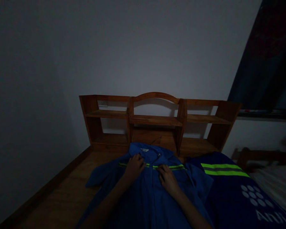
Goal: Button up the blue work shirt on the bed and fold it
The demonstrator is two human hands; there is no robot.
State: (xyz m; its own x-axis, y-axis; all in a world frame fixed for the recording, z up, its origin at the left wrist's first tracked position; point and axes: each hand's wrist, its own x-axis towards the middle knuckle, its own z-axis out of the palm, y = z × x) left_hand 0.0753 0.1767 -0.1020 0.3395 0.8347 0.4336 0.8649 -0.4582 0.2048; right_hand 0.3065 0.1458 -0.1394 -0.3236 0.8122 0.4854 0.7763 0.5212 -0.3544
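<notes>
Here, with both the left hand (134,167) and right hand (166,179) resting fingers-spread on the blue work jacket (147,194), smoothing outward from the zip would best keep the chest flat.

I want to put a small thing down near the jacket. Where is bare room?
Bare wood lies left of the blue work jacket, up to the raised edge. The brown wooden shelf unit looks bare. Crowded: both hands on the jacket, dark blue striped garment right.

A blue work shirt (147,194) lies spread flat, front up, on the wooden bed platform (69,194) near its head end (collar toward the headboard), a neon-yellow stripe across the chest.
</notes>
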